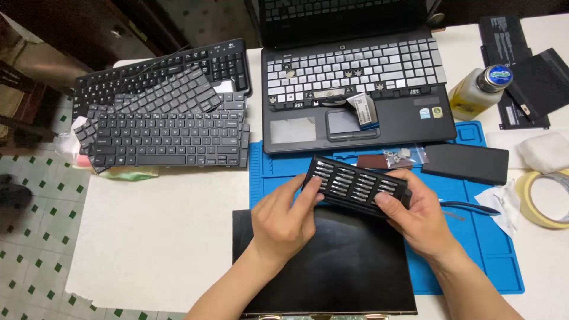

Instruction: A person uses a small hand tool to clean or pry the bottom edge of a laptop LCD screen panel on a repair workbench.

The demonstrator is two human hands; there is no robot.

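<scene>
A black tray of screwdriver bits [355, 185], with several rows of silver bits, is held above the table between both hands. My left hand [283, 219] grips its left end, thumb on the front edge. My right hand [415, 214] holds its right end, thumb on top. Beneath them lies a flat black panel [338, 266] partly on a blue work mat [474, 237]. An open laptop [355, 89] with a loosened grey keyboard and a ribbon cable stands just behind.
A stack of black keyboards [166, 118] lies at the left. At the right are a yellow liquid bottle [480, 89], black flat parts [515, 65], a black slab [467, 163], a tape roll [548, 198], white cloth [545, 151] and tweezers [471, 207]. The table edge drops to tiled floor at left.
</scene>
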